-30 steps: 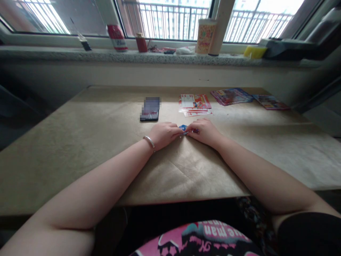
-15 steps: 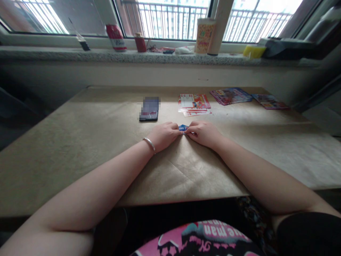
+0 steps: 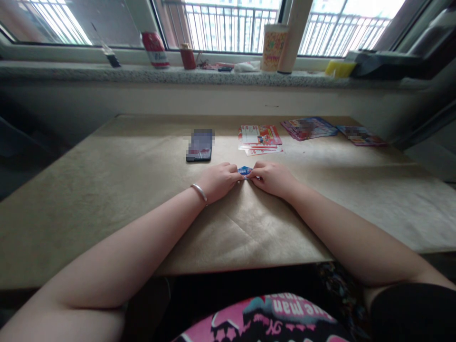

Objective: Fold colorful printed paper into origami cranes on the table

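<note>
Black phone [image 3: 201, 146], flat rectangular slab, on matte beige desk [image 3: 107, 190]. Left hand [image 3: 221, 180], shiny metal bangle [image 3: 199, 192] at wrist: fingers clamped on left side of a small blue printed piece [image 3: 244, 170]. Piece is on the desk between the hands; peaked top, looks partly folded; likely midway, remaining folds can't tell; probably thin card. Red-and-white cards [image 3: 260, 137] beyond, overlapping rectangles. Right hand [image 3: 273, 177]: fingers pinching piece's right side. Then colourful fanned stack [image 3: 322, 126], smaller stack [image 3: 363, 136].

Tons of bare table [image 3: 89, 190] left of the left hand [image 3: 218, 181]; phone [image 3: 201, 145] and red cards [image 3: 265, 137] block ahead, gap between.
</note>
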`<state>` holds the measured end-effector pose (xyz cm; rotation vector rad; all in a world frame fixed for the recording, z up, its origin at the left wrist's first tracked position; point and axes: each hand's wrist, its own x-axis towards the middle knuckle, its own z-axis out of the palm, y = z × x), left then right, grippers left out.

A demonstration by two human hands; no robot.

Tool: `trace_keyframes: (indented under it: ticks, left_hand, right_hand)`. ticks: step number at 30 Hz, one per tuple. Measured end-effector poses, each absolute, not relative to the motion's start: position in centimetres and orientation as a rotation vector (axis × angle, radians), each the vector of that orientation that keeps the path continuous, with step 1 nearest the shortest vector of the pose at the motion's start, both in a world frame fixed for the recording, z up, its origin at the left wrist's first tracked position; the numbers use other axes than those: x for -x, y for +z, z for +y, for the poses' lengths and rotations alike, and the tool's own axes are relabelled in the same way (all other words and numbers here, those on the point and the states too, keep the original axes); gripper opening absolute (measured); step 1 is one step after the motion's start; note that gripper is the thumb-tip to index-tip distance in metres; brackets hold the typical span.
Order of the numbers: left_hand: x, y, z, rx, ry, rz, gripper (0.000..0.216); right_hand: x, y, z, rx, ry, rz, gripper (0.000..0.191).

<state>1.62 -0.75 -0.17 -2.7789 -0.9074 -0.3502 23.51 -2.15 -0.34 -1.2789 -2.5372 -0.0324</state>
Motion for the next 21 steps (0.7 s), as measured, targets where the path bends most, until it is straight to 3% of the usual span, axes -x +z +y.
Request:
trace_keyframes:
  ticks: [21]
  left_hand:
    - [-1.96, -0.05, -0.71, 2.815, -0.317, -0.94, 0.024]
  right_hand:
    - [-23.64, -0.18, -2.4, 1.173, -0.156, -2.629, 0.028]
